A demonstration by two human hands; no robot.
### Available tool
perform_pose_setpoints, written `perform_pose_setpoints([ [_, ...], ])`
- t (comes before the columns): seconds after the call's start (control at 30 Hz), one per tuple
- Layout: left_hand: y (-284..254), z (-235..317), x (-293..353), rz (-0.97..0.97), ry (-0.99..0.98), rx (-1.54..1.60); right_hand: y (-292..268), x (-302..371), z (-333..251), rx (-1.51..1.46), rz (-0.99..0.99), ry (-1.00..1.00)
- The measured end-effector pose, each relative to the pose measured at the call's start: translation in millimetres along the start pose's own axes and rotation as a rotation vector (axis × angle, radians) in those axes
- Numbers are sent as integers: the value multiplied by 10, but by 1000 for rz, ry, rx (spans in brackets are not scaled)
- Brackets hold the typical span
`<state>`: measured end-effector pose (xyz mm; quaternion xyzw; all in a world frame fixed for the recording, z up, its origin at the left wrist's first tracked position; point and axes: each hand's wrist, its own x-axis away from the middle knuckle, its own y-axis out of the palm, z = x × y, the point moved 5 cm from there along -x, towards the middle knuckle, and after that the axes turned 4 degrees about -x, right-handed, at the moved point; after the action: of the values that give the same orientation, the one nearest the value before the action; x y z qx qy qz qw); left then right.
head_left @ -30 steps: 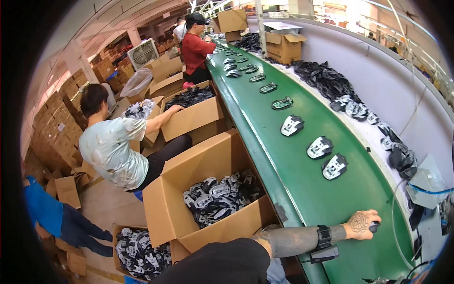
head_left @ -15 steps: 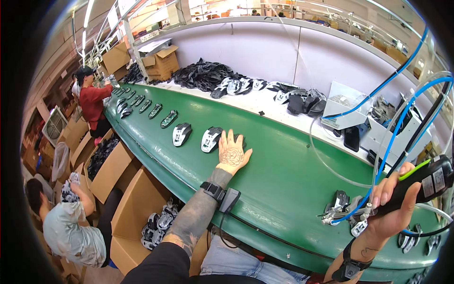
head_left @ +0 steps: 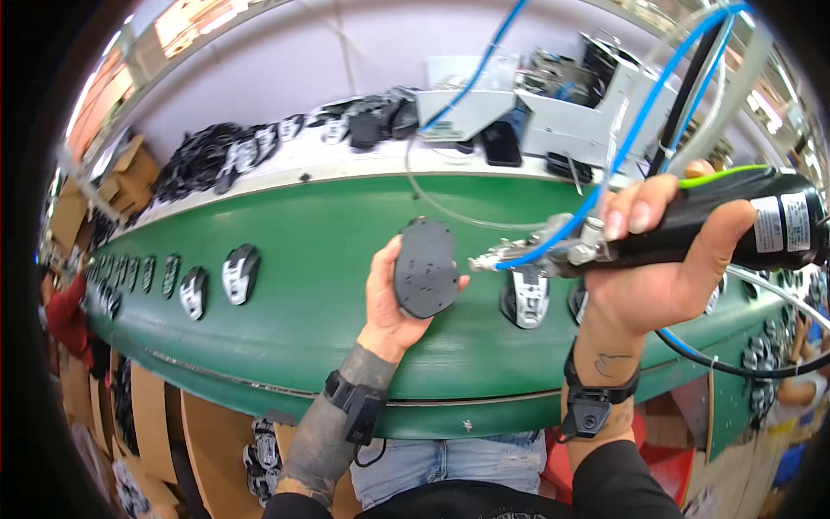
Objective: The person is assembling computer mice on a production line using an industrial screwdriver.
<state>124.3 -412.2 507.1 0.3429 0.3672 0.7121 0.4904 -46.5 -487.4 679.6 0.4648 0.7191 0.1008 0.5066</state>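
Note:
My left hand (head_left: 389,320) grips a computer mouse (head_left: 425,268) by its sides, raised over the green belt. Its flat black underside, dotted with small holes, faces up. In my right hand (head_left: 648,277) is a powered screwdriver (head_left: 735,216), black with a green lever. Its metal nose (head_left: 488,259) points left at the mouse, with a small gap between them in the picture. Below the nose lies an open mouse body (head_left: 527,298), white and black. Another is partly hidden behind my right wrist.
The green conveyor belt (head_left: 328,346) carries mouse bodies (head_left: 239,275) and circuit boards (head_left: 171,274) on the left. Blue air hoses (head_left: 640,121) hang at the right. Behind run a white shelf with black parts (head_left: 207,156) and a bin (head_left: 467,112). A person in red (head_left: 69,320) stands far left.
My left hand lay over a part on the belt; now it holds a mouse up, underside showing. The screwdriver's nose now points at that mouse. My view has swung right.

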Motion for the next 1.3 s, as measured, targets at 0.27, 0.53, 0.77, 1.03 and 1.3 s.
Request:
perform_pose_setpoints([
  [0.27,45,-214,56,-142,-49,-106,-1,-4,-62,52,-28,15],
  [0.53,33,-226,99,-150,-80,-81,14,10,-31,45,-20,21],
  [0.77,86,-218,129,-177,-108,3,67,41,18,-16,-34,31],
  [1.03,-138,-274,16,37,-141,-124,20,-18,-211,-4,-14,-42],
  [1.3,12,-356,105,-85,-224,-69,65,-4,-58,-58,-36,26],
])
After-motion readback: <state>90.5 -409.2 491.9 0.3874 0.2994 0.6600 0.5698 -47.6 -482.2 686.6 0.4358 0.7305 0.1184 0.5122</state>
